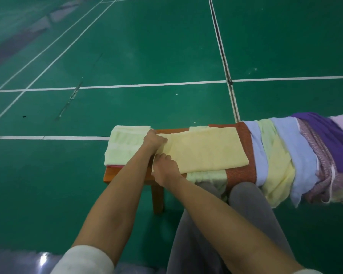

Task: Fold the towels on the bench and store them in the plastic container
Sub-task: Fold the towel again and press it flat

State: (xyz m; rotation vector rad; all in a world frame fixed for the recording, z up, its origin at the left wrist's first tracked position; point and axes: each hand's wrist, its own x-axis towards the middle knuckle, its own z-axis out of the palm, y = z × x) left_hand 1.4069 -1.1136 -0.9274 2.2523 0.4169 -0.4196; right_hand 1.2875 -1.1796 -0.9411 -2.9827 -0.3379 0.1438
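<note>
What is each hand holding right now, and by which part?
Both grip the yellow towel at its left end: left hand at the far corner, right hand at the near corner.

Yellow towel [202, 150], pale green towel [125, 144], orange patterned cloth [244, 135], green floor [147, 46].

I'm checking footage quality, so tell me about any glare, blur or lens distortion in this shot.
Head view: wide-angle bend curves the court lines; a bright glare spot bottom left; soft blur at the lower edge; the yellow towel and both hands, left hand, right hand, are evenly lit.
</note>
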